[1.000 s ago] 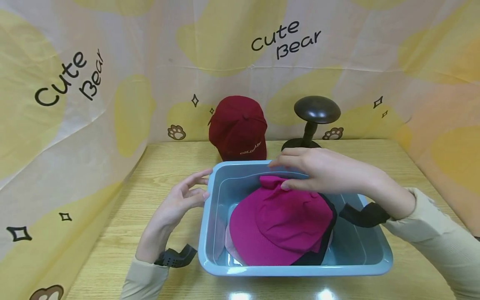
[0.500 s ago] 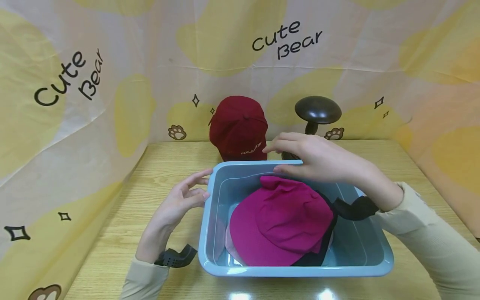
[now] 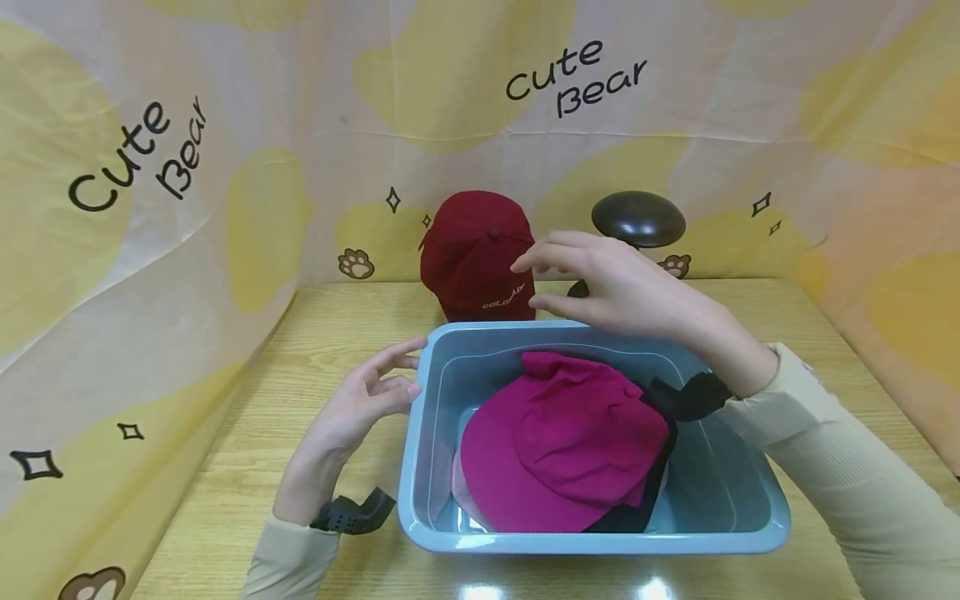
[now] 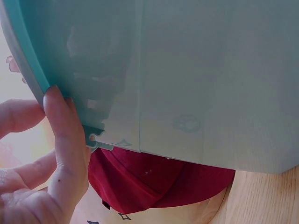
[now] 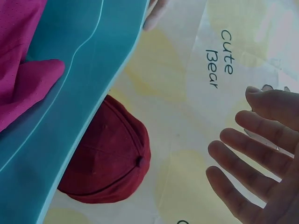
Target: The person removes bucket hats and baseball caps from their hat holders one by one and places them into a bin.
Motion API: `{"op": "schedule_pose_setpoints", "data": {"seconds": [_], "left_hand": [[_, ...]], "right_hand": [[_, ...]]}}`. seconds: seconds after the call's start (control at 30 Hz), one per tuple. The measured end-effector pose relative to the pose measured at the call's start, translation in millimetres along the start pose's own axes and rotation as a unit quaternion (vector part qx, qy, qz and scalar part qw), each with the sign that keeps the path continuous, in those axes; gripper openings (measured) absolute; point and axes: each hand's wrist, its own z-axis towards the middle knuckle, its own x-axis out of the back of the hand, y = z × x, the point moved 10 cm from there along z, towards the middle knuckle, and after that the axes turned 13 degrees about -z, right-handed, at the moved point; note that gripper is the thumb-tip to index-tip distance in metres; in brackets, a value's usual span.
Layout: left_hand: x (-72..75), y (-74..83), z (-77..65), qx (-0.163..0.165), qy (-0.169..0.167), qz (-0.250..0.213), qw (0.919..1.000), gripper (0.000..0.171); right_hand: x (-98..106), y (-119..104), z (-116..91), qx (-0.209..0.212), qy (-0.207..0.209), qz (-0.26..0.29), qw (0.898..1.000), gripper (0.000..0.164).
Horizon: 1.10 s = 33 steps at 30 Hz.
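Note:
My left hand [image 3: 367, 396] touches the outside of the light blue bin [image 3: 592, 542] at its left rim, with fingertips and thumb against the edge. In the left wrist view the fingers [image 4: 65, 140] meet the lip of that bin. Inside it lies a magenta cap [image 3: 570, 450], on top of a black cap [image 3: 626, 518] and something pale pink. My right hand [image 3: 611, 279] hovers over the far rim with nothing in it, fingers spread and loosely bent. Just left of its fingertips is a dark red cap [image 3: 476, 246] with lettering, standing behind the bin.
A dark stand with a rounded top [image 3: 639, 218] is behind my right hand, partly hidden by it. The wooden table [image 3: 337, 333] ends at a patterned cloth backdrop [image 3: 420, 92], which also runs along the left side and the right.
My right hand has risen from the magenta cap and moved back over the far rim, toward the dark red cap. My left hand and the bin have stayed put.

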Motion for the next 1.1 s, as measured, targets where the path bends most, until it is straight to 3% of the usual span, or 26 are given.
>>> {"op": "schedule_pose_setpoints", "data": {"seconds": [0.63, 1.1], "left_hand": [[1.5, 0.5, -0.8, -0.005, -0.007, -0.003, 1.0, 0.06], [-0.6, -1.1, 1.8, -0.001, 0.001, 0.0, 1.0, 0.06]], "right_hand": [[1, 10, 33, -0.024, 0.032, -0.002, 0.999, 0.032], [-16, 38, 60, -0.047, 0.008, -0.025, 0.999, 0.033]]}}
